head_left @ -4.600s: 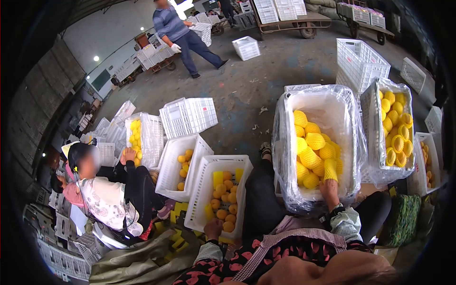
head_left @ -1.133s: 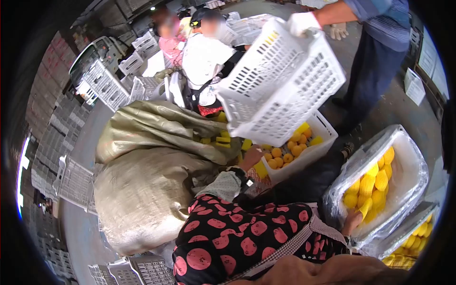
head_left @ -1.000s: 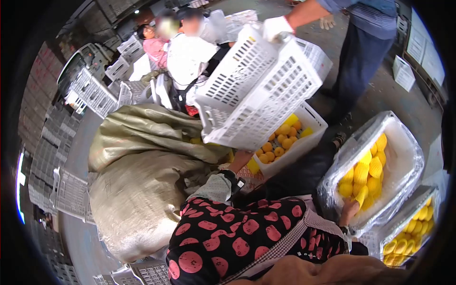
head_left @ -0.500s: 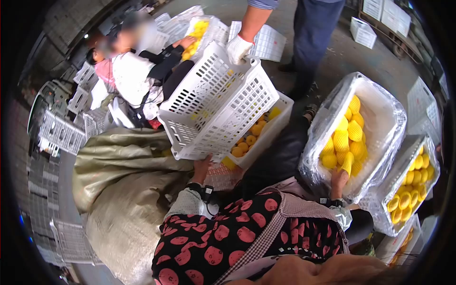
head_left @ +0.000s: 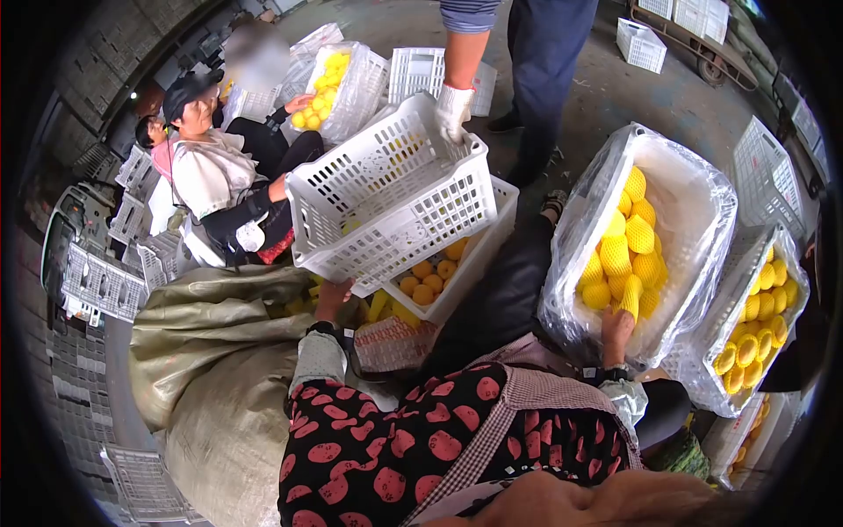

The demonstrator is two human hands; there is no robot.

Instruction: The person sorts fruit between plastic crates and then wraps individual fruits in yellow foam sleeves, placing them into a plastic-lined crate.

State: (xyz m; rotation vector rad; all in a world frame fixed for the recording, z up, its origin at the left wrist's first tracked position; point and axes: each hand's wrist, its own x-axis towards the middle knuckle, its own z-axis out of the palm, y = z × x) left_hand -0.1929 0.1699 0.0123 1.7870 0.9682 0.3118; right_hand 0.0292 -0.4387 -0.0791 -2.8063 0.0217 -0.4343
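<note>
My right hand (head_left: 617, 336) is closed around a long yellow foam net (head_left: 631, 297) at the near end of a plastic-lined box (head_left: 687, 198). Round fruits in yellow foam nets (head_left: 616, 255) are heaped beside it in that box. My left hand (head_left: 333, 303) is at the lower near edge of a tilted white plastic crate (head_left: 420, 215), fingers against its underside and partly hidden. A co-worker's gloved hand (head_left: 454, 112) grips the crate's far end, and another person's hand (head_left: 279, 187) touches its left end. Below the crate, a white box (head_left: 505, 211) contains bare orange fruits (head_left: 428, 283).
Large tan sacks (head_left: 233, 413) lie to my left. At right stands a lined box of netted fruits (head_left: 762, 325). A standing person's legs (head_left: 546, 70) are beyond the crate. Another fruit box (head_left: 356, 97) and stacked crates (head_left: 105, 279) are farther back.
The white crate has swung lower and left, tilting less steeply. A seated person has turned and now has a hand on it. My left hand has shifted left; my right hand stays on the foam net.
</note>
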